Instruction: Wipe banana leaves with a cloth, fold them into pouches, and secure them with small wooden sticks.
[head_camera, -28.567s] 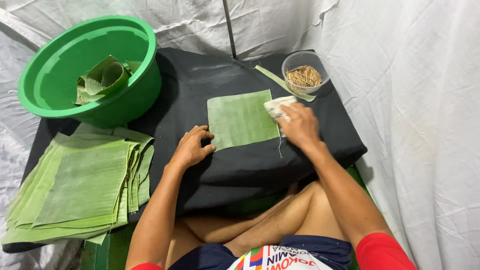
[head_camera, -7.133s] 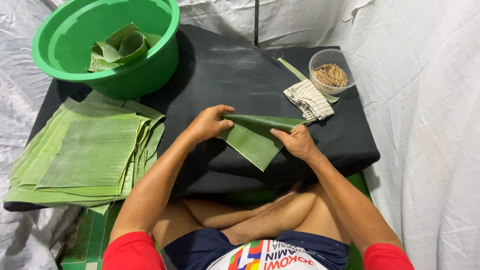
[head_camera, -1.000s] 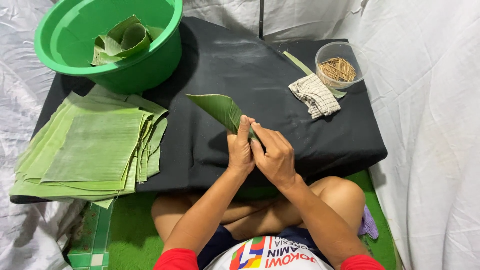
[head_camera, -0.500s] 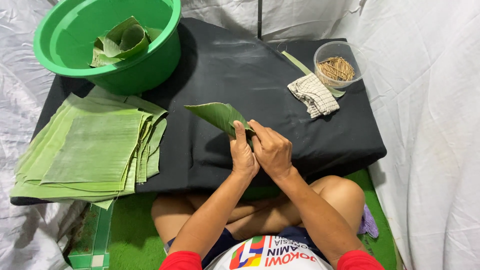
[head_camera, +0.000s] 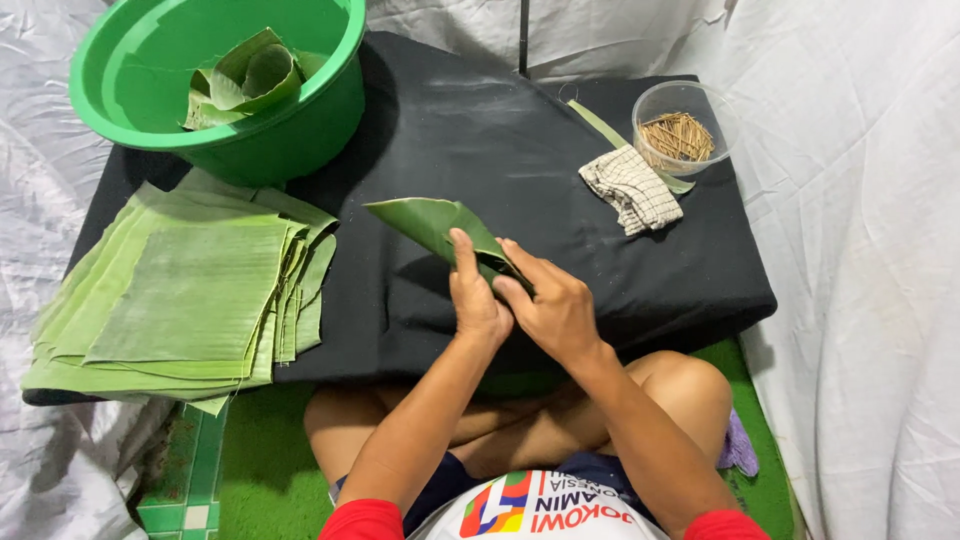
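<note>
Both my hands grip one rolled banana leaf cone (head_camera: 430, 222) over the front of the black-covered table (head_camera: 480, 130). My left hand (head_camera: 476, 296) pinches the narrow end from the left with its thumb on top. My right hand (head_camera: 547, 303) wraps the same end from the right. The cone's wide mouth points up and to the left, away from me.
A stack of flat banana leaf sheets (head_camera: 185, 285) lies at the left. A green basin (head_camera: 215, 85) at the back left holds folded leaf cones (head_camera: 240, 80). At the back right are a checked cloth (head_camera: 630, 187), a leaf strip and a clear bowl of small sticks (head_camera: 680, 128).
The flat leaf has been rolled into a cone. In the last second both hands stayed at the table's front edge, and the cone tipped lower and leftward.
</note>
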